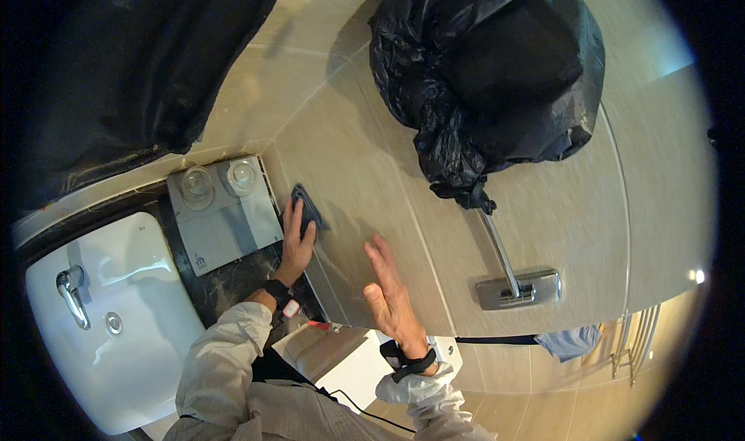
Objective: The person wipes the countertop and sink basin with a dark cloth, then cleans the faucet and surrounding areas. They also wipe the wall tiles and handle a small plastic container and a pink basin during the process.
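My left hand (298, 246) presses a dark grey cloth (309, 213) against the beige tiled wall (361, 191), just above the end of the black marble-patterned counter (247, 278). Its fingers lie over the cloth, which is bunched and partly hidden under them. To the right, my right hand (393, 295) is raised in front of the same wall with fingers extended and thumb apart. Nothing is in it; whether it touches the tiles I cannot tell. Beside my left hand, a pale flat tray or box (227, 228) carries two clear glass pieces (198, 186).
A white washbasin (145, 330) with a chrome tap (73, 295) is at left. Black plastic wraps a round object (489, 74) on a chrome wall arm (500, 252). Black sheeting (128, 68) hangs upper left. A towel rack (637, 339) and blue cloth (570, 343) appear lower right.
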Demonstrator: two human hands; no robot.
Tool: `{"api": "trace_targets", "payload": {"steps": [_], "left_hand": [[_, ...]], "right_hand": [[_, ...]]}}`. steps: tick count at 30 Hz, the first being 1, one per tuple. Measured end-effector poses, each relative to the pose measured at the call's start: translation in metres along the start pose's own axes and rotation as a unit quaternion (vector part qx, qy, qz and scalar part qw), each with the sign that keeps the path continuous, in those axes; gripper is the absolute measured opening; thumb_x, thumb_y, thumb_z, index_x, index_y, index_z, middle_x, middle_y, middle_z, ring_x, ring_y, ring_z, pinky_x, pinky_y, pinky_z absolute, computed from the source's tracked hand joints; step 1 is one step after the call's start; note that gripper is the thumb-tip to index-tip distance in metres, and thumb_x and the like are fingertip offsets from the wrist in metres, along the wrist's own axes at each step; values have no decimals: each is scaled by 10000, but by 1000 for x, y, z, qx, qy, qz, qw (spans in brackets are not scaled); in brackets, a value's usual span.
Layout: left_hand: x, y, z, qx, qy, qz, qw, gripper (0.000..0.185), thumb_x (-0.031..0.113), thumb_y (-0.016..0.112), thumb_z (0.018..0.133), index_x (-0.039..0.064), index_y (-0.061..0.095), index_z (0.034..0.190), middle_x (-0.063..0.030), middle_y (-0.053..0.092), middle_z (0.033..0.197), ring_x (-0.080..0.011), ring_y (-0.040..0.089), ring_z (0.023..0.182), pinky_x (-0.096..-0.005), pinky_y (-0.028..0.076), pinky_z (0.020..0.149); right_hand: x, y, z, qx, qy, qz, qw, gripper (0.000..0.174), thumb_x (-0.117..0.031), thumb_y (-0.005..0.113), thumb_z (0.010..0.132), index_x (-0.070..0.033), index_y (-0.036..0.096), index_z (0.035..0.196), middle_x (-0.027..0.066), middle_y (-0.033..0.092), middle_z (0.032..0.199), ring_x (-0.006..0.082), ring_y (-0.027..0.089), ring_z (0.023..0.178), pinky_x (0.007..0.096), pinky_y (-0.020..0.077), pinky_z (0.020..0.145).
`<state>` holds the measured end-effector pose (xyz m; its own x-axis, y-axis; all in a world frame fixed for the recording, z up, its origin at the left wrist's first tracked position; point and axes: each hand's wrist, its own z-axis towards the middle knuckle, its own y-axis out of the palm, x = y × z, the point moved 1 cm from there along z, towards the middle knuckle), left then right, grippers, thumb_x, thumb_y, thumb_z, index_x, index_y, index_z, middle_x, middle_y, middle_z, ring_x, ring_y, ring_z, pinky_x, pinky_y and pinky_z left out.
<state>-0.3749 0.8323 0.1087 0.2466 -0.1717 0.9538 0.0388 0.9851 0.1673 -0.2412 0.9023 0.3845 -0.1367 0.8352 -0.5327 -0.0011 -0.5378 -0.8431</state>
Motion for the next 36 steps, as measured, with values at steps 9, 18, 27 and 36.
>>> {"api": "trace_targets", "payload": {"steps": [9, 18, 27, 36], "left_hand": [[23, 15, -58, -10, 8, 5, 1000, 632, 162, 604, 1088, -29, 380, 1647, -280, 230, 1758, -450, 231, 1630, -517, 214, 1316], [15, 11, -31, 19, 9, -15, 1000, 613, 174, 634, 1082, 37, 427, 1642, -253, 237, 1762, -444, 217, 1635, -521, 225, 1315], [23, 18, -71, -25, -32, -16, 999, 659, 242, 640, 1050, 18, 423, 1631, -254, 169, 1779, -477, 146, 1646, -554, 171, 1329], [24, 16, -37, 5, 0, -12, 1000, 652, 261, 656, 1048, 25, 452, 1621, -259, 199, 1774, -514, 171, 1628, -571, 212, 1312]], "right_hand": [[-4, -2, -16, 15, 8, -12, 1000, 750, -610, 458, 1121, -83, 422, 1652, 296, 287, 1742, 494, 318, 1601, 526, 341, 1271], [-5, -3, -31, 20, 30, -42, 998, 792, -677, 411, 1107, -115, 435, 1664, 274, 330, 1736, 472, 312, 1612, 529, 312, 1285], [-6, 1, -25, 19, 24, -56, 998, 805, -674, 376, 1118, -72, 455, 1647, 271, 353, 1725, 450, 321, 1611, 531, 287, 1296], [-3, -5, -25, -1, 41, -46, 998, 785, -656, 418, 1117, -85, 453, 1654, 238, 357, 1735, 410, 309, 1625, 508, 277, 1309]]}}
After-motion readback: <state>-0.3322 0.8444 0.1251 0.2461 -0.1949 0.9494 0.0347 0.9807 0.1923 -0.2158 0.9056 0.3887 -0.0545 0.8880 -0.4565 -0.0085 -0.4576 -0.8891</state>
